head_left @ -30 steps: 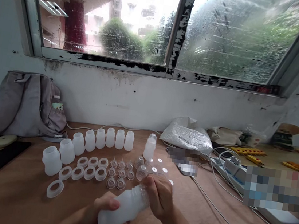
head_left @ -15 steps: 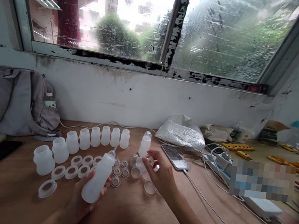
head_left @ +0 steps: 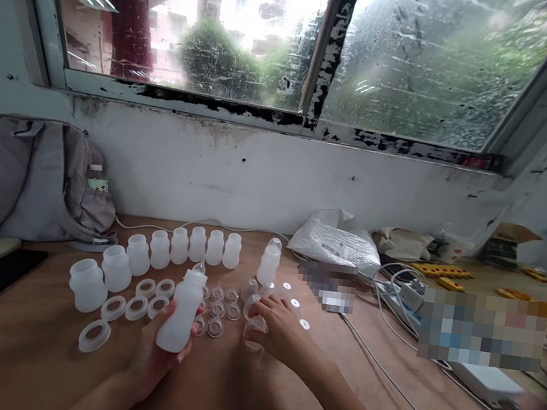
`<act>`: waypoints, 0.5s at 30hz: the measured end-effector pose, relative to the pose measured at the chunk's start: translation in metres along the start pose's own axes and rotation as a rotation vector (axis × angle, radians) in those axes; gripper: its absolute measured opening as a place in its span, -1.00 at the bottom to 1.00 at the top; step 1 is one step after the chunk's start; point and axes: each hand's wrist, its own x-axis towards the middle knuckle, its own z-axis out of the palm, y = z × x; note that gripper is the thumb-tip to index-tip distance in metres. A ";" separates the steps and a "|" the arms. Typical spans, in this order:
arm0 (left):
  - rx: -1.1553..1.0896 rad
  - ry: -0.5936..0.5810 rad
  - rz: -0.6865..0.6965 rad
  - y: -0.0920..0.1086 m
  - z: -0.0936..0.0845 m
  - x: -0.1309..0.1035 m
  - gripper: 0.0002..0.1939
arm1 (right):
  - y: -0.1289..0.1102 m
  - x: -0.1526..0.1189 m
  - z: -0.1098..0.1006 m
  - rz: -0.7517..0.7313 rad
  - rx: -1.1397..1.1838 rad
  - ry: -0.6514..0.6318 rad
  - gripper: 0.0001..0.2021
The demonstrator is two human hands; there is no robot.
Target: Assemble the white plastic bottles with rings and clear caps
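I see the wooden surface (head_left: 30,368) laid out with rows of parts. My left hand (head_left: 152,357) grips an upright white bottle (head_left: 181,310) ready for capping; my right hand (head_left: 277,326) closes on a clear cap (head_left: 254,330) beside it.

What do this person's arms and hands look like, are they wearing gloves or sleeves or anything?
Nothing is worn that the picture shows. The left hand and the right hand are both bare, with no gloves. Both forearms are bare as well, right down to the bottom edge of the picture, so no sleeve shows. No ring, watch or wristband can be seen. The nails look short and plain.
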 end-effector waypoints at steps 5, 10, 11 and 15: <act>0.161 0.047 0.002 0.000 0.003 -0.003 -0.57 | 0.002 -0.001 0.001 0.023 -0.036 -0.059 -0.82; 0.704 0.173 0.233 0.003 0.012 -0.008 -0.68 | -0.007 -0.001 -0.008 0.007 0.109 0.087 -0.78; 0.811 0.168 0.289 0.004 0.015 -0.010 -0.71 | -0.012 -0.001 -0.010 -0.005 0.200 0.124 -0.76; 0.912 0.076 0.397 0.006 0.024 -0.018 -0.70 | -0.041 -0.005 -0.006 0.041 0.649 0.119 -0.73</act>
